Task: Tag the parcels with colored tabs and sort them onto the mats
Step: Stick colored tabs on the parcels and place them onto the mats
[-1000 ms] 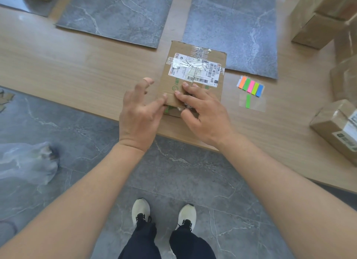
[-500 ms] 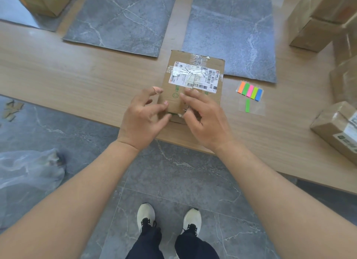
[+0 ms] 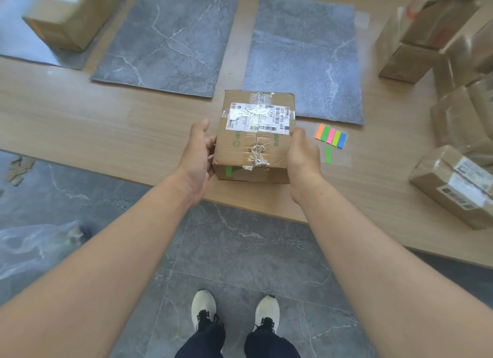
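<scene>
A brown cardboard parcel [image 3: 254, 144] with a white shipping label and clear tape is held near the table's front edge. A green tab [image 3: 229, 170] sticks on its front face. My left hand [image 3: 198, 155] grips its left side and my right hand [image 3: 301, 152] grips its right side. A clear sheet of colored tabs [image 3: 330, 136] lies on the table just right of the parcel, with a single green tab [image 3: 328, 155] below the row. Three grey mats lie beyond: left [image 3: 16, 24], middle [image 3: 168, 40], right [image 3: 304, 56].
A cardboard box [image 3: 72, 13] stands on the left mat. Several more parcels are stacked at the right edge [image 3: 426, 37], and another [image 3: 453, 187] lies at the front right. A plastic bag [image 3: 34, 245] lies on the floor at the left.
Both hands left the parcel's front edge, where they pressed the green tab, and now hold the parcel by its two sides. The view has shifted, showing the box on the left mat.
</scene>
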The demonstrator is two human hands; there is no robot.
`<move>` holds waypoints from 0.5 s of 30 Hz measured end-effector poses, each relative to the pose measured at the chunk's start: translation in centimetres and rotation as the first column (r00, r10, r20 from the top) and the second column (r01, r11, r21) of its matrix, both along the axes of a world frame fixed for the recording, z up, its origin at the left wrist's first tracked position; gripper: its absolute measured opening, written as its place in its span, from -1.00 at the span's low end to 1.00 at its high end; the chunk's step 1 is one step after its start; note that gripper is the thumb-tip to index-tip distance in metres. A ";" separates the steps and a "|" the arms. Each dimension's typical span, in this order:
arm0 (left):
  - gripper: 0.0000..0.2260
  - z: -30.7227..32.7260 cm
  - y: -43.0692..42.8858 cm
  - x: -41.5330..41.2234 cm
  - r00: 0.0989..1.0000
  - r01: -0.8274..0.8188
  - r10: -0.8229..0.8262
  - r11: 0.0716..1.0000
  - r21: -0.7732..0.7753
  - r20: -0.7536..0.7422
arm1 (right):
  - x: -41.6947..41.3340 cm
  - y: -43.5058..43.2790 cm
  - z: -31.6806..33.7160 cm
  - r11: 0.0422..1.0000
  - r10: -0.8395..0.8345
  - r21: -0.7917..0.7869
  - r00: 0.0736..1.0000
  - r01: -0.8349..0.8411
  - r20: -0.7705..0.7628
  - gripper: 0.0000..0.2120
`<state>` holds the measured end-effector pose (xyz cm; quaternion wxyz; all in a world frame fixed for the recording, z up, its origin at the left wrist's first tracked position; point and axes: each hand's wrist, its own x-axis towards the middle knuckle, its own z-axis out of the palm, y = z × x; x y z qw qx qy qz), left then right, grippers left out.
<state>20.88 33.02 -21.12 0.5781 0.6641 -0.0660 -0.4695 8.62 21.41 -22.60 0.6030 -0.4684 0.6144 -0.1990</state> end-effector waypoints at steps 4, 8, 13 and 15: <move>-0.46 3.5 0.5 0.1 1.000 -0.025 0.025 1.000 -0.010 0.006 | 0.2 0.2 3.7 0.998 0.031 -0.059 0.998 -0.028 0.048 -0.71; -0.46 8.7 1.0 -0.4 0.997 -0.050 0.053 0.997 -0.052 0.056 | 0.1 0.4 9.1 0.994 0.053 -0.104 0.994 -0.043 0.095 -0.70; -0.40 15.7 2.1 -0.6 0.988 -0.086 0.098 0.991 -0.102 0.116 | 0.2 1.0 15.9 0.982 0.119 -0.166 0.983 -0.094 0.143 -0.69; -0.40 18.3 2.9 -0.7 0.983 -0.103 0.119 0.987 -0.121 0.136 | 0.3 1.4 18.7 0.978 0.147 -0.173 0.977 -0.120 0.153 -0.64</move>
